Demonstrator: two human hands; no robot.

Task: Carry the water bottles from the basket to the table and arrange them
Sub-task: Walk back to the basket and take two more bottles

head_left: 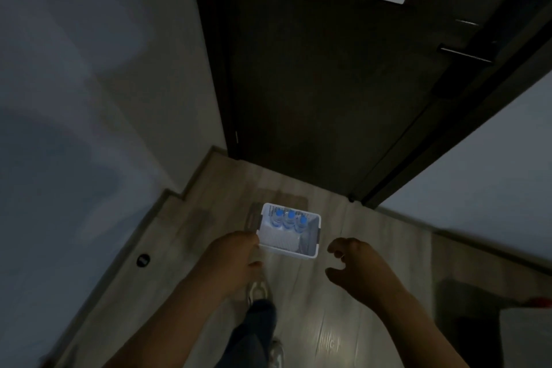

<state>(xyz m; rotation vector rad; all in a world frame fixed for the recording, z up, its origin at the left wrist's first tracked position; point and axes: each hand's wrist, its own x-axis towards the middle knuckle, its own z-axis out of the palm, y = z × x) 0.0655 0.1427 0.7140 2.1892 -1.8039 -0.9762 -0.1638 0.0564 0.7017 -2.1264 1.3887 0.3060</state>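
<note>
Dark door [328, 84] ahead; white basket [312, 249] sitting on the floor just forward of me, three blue-capped bottles [290, 219] standing along its far wall. Left hand [236, 257] overlapping its near-left corner, grip unclear; right hand [355, 266] hovering beside, fingers spread, empty

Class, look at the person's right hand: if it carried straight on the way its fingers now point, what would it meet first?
Probably the right side of the white basket. The right hand is open, fingers curled toward that wall, with only bare floor showing between; depth is uncertain from one view.
</note>
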